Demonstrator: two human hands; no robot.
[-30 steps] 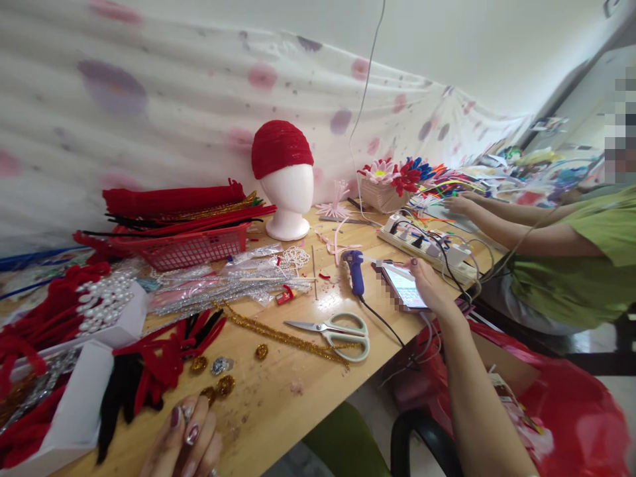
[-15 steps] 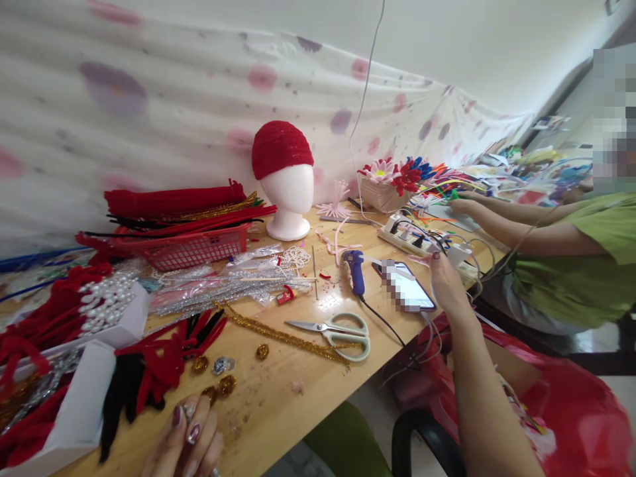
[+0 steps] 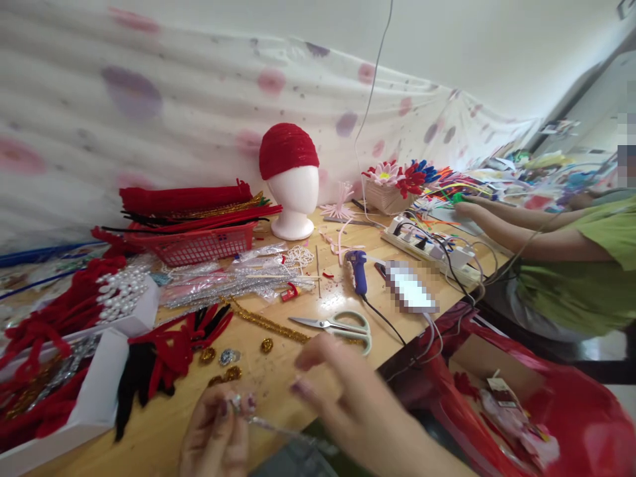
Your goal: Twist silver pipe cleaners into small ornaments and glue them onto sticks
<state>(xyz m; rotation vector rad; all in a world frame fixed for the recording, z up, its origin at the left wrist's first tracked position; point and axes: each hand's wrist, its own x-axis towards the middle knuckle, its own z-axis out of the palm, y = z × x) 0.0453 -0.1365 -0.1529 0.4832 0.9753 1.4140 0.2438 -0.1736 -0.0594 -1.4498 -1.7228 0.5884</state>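
At the table's front edge, my left hand [image 3: 216,427] is closed in a pinch on a thin silver tinsel stem [image 3: 278,429], whose free length trails to the right. My right hand [image 3: 342,391], smeared by motion, reaches in from the right with thumb and index finger apart, and nothing shows between them. Just beyond it lie scissors [image 3: 322,324] with pale handles, and a gold tinsel strip [image 3: 268,322] runs partly under them. Small gold coils [image 3: 233,373] and a silver coil [image 3: 229,357] sit beyond my left hand.
A blue glue gun [image 3: 356,271] and a phone [image 3: 410,288] lie to the right, near a power strip [image 3: 422,248]. A foam head [image 3: 293,199] wears a red cap. A red basket [image 3: 199,245] and white boxes [image 3: 94,391] hold stems. A co-worker's arms [image 3: 527,232] are at right.
My right hand has swung left and down from beside the phone to near my left hand. My left hand has shifted slightly right and up, and the silver stem now shows.
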